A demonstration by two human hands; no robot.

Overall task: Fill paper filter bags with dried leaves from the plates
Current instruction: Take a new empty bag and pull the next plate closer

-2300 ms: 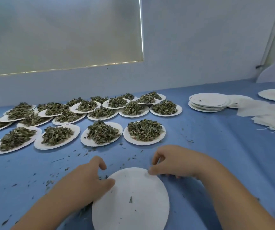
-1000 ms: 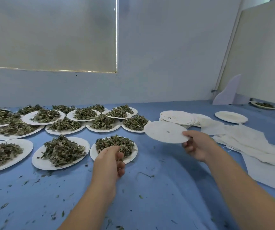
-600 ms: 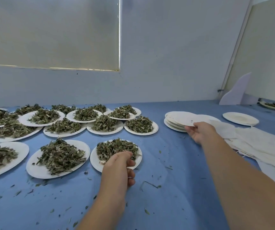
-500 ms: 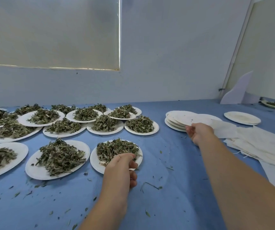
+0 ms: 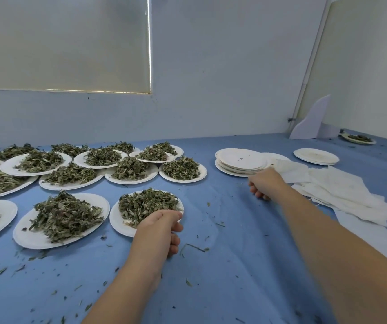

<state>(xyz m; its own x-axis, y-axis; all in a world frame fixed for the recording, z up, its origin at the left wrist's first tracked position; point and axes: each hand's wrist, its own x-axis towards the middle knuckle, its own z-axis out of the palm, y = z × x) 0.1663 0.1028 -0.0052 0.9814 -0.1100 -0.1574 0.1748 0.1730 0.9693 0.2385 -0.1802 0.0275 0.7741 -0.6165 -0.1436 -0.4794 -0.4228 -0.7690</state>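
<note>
Several white paper plates heaped with dried green leaves point(image 5: 66, 213) cover the left of the blue table. My left hand point(image 5: 162, 228) grips the near rim of the closest leaf plate point(image 5: 117, 222), thumb over the edge and fingers curled beneath. A loose pile of white paper filter bags point(image 5: 342, 190) lies at the right. My right hand point(image 5: 265, 185) hovers, blurred, between those bags and a stack of empty plates point(image 5: 241, 162); its fingers are curled and it holds nothing.
Another empty plate point(image 5: 316, 156) sits behind the bags, and a small plate with leaves point(image 5: 358, 138) stands in the far right corner by a white card shape point(image 5: 311, 122). Leaf crumbs are scattered over the blue cloth point(image 5: 223, 265).
My right hand carried the empty plate to the stack, let it go and drew back. My left hand moved forward and took hold of the nearest leaf plate's rim.
</note>
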